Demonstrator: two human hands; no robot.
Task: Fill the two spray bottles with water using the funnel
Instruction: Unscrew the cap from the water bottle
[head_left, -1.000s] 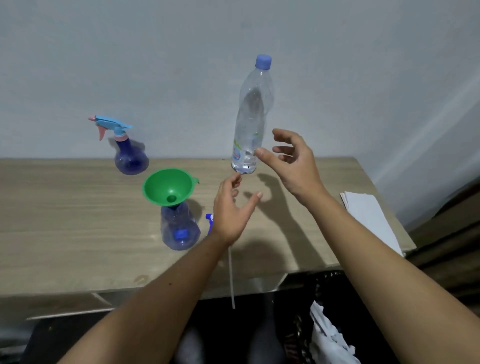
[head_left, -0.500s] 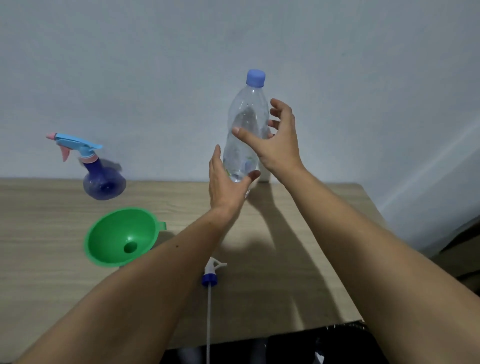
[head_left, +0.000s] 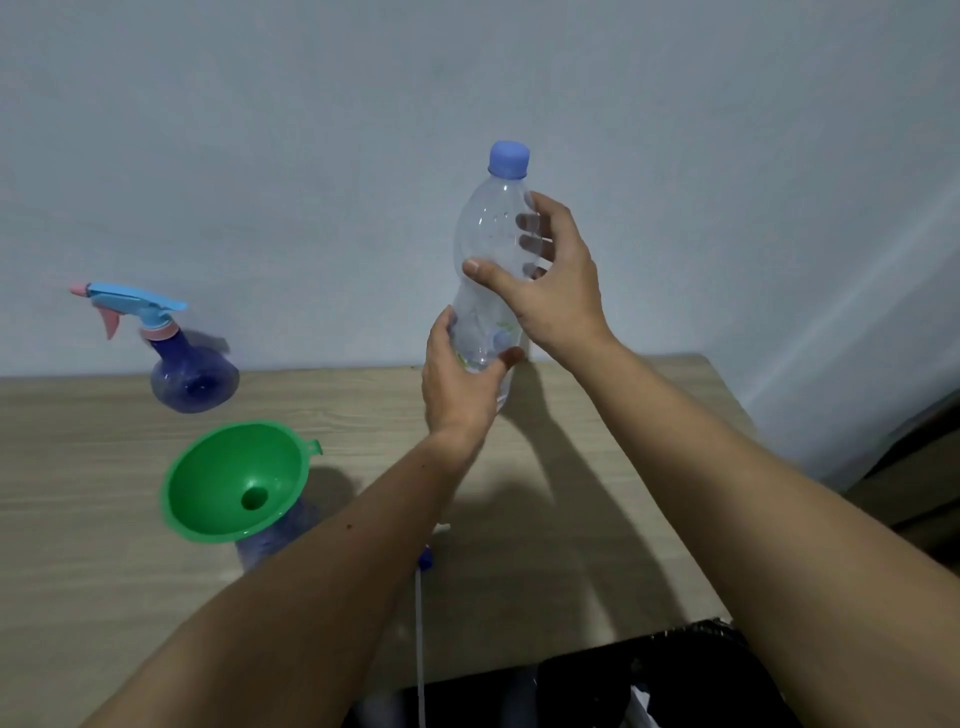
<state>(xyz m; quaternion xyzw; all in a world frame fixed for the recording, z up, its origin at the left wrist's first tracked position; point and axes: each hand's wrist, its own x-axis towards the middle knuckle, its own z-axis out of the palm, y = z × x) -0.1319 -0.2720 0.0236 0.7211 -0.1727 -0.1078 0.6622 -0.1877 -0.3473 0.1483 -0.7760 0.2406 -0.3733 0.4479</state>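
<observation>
A clear water bottle (head_left: 488, 228) with a blue cap stands at the back of the wooden table (head_left: 104, 467). My left hand (head_left: 457, 379) grips its lower part and my right hand (head_left: 550, 280) grips its upper body. A green funnel (head_left: 234, 483) sits in the neck of an open purple spray bottle (head_left: 270, 540), mostly hidden by my left forearm. A second purple spray bottle (head_left: 192, 374) with a blue and pink trigger head stands at the back left. The loose spray head (head_left: 425, 558) with its white tube lies by my left forearm.
A pale wall rises right behind the table. The table's right edge runs close to my right arm. Dark objects lie below the table's front edge at the lower right.
Both hands reached forward and took hold of the water bottle, left low, right high. The view moved closer to the table.
</observation>
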